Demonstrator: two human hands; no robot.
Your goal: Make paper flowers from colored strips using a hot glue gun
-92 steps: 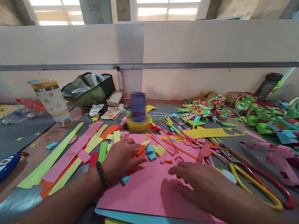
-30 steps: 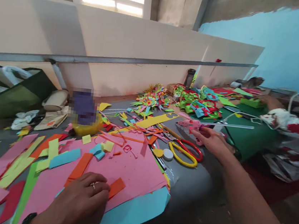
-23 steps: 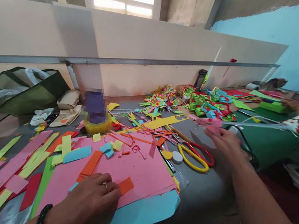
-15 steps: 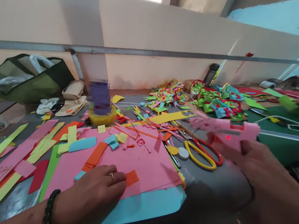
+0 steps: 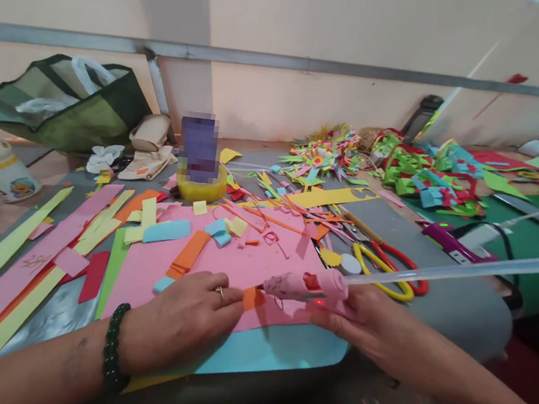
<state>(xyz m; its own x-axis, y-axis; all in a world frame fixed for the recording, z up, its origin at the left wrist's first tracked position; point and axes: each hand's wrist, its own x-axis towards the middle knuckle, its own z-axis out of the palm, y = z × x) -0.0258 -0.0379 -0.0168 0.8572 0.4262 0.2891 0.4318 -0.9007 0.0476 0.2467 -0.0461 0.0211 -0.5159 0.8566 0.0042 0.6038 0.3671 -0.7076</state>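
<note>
My right hand grips a pink hot glue gun. A long clear glue stick sticks out of its back, and a red light glows on its side. The gun's nozzle is at the edge of a small orange paper piece. That piece is pinned on the pink paper sheet by the closed fingers of my left hand, whose fingertips are partly hidden. Beyond this hand lie orange paper strips and a light blue strip. Beneath the pink sheet, light blue paper shows.
Red- and yellow-handled scissors lie beyond the glue gun, beside a white round cap. Long paper strips spread at left. Paper flowers pile at the back. A yellow tape roll and a purple power strip stand around.
My right hand has brought the glue gun left and down, from above the scissors to the orange paper piece. My left hand stays on that piece. The view has tilted down.
</note>
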